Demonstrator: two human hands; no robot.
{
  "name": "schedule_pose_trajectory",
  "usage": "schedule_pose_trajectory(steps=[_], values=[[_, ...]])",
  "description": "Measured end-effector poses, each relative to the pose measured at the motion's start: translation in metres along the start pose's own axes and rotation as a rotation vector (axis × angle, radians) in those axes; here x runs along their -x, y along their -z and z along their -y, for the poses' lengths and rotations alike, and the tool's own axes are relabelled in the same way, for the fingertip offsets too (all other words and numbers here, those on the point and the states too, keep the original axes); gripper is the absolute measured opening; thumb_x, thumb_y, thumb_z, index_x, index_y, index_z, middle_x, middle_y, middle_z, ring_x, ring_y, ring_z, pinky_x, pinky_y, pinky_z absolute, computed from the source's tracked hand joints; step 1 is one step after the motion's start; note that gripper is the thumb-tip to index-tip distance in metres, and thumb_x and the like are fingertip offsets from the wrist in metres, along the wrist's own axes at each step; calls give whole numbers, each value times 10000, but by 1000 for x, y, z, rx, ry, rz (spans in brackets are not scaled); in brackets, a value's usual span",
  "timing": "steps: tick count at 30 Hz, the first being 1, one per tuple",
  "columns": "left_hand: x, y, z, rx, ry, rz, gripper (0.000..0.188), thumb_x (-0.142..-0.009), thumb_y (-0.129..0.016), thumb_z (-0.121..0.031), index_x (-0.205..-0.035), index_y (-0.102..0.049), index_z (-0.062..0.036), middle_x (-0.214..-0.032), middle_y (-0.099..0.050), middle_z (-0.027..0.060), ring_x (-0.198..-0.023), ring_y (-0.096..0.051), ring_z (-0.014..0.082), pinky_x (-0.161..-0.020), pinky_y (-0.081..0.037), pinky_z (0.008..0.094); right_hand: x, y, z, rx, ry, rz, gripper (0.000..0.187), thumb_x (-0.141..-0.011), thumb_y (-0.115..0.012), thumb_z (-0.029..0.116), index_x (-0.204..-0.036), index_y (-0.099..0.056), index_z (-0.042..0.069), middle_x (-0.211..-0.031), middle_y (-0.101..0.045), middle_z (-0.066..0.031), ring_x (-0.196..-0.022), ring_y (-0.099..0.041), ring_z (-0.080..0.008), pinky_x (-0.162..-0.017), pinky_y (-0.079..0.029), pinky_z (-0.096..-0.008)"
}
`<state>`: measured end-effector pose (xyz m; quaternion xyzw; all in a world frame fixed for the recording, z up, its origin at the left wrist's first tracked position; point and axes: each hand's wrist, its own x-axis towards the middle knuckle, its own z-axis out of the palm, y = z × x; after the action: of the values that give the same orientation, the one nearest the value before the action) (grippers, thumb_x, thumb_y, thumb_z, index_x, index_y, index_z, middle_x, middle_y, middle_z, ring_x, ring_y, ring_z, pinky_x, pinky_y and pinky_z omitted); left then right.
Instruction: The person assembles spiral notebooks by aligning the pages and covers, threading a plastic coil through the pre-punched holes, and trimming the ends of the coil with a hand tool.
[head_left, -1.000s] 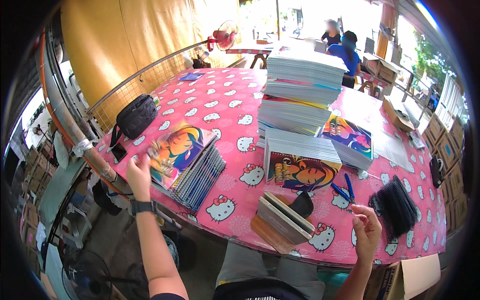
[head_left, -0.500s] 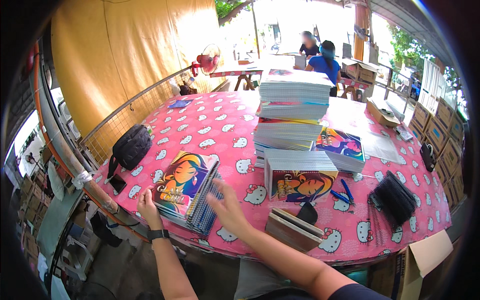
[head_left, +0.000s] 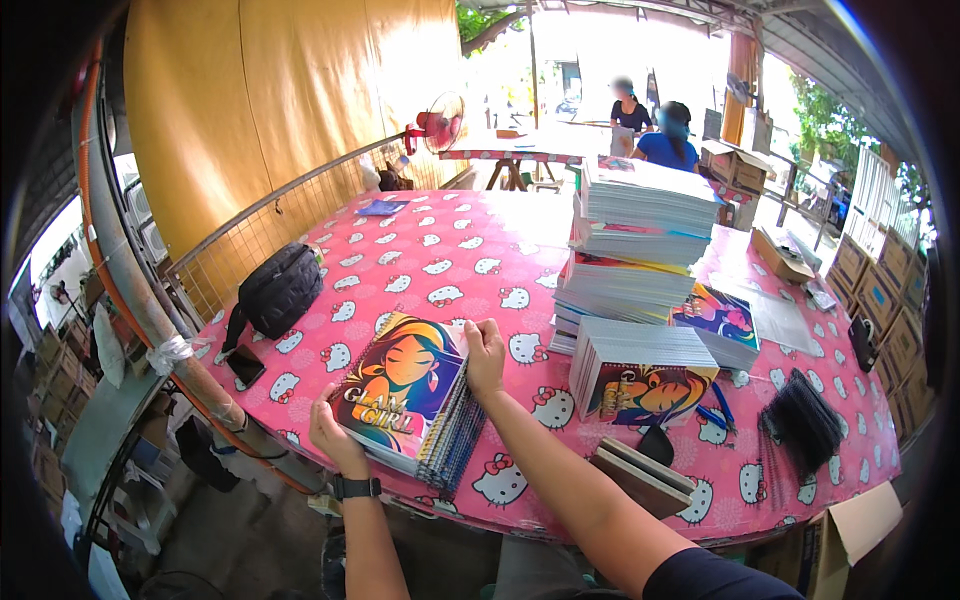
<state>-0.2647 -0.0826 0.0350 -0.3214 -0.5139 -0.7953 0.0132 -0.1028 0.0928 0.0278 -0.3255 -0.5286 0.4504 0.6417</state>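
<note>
A stack of spiral notebooks (head_left: pixel 405 375), the top cover showing a cartoon figure with flowing orange-and-dark hair, lies near the front edge of the table. My left hand (head_left: pixel 338 432) is closed against its near left side. At its far right edge my right hand (head_left: pixel 485 360) grips the covers, thumb up and fingers curled; the fingertips are partly hidden. Dark wire spirals (head_left: pixel 450 440) run down the stack's right side. Right of my right forearm stands a block of similar notebooks (head_left: pixel 645 390), and closer to me lie thick brown boards (head_left: pixel 640 478).
Behind rises a tall pile of notebooks (head_left: pixel 645 215). Blue-handled pliers (head_left: pixel 718 412) and a heap of black binding wire (head_left: pixel 800 425) lie to the right. A black bag (head_left: pixel 280 290) and a phone (head_left: pixel 245 366) are at left. Two people sit at a far table.
My right hand has gone from hovering open beside the stack to gripping its far right edge. My left hand stays at the left side. The whole view has shifted somewhat.
</note>
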Motion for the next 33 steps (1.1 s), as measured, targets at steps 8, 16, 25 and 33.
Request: schedule_pose_trajectory(steps=[8,16,25,33], values=[[-1,1,-9,320,289,-86,396,-989,-365,-188,-1114,-633,75,-1077,-635,115,-915,-594,187,-846,-466,311,2,-7,18,-2,-36,56,276,-876,-688,284,-848,-672,10,-676,-582,9,-652,-491,-64,-576,-397,-247],[2,5,-7,-45,68,-5,397,-985,-385,-215,-1115,-623,75,-1048,-630,127,-932,-616,215,-866,-495,336,8,-2,10,-77,24,81,355,-956,-577,320,-850,-683,-2,-678,-558,41,-667,-472,-47,-601,-393,-238],[5,-2,-13,-86,58,0,416,-980,-378,-211,-1072,-660,81,-1017,-652,146,-882,-593,199,-815,-477,322,6,2,2,-129,24,44,273,-941,-557,236,-861,-677,6,-710,-573,30,-675,-493,-48,-617,-394,-225],[4,5,-11,-272,-99,-45,391,-949,-380,-170,-1042,-672,73,-1025,-666,148,-909,-610,226,-843,-474,338,-2,5,13,-289,-274,225,256,-904,-634,249,-844,-713,13,-682,-613,28,-616,-503,-36,-564,-398,-233]])
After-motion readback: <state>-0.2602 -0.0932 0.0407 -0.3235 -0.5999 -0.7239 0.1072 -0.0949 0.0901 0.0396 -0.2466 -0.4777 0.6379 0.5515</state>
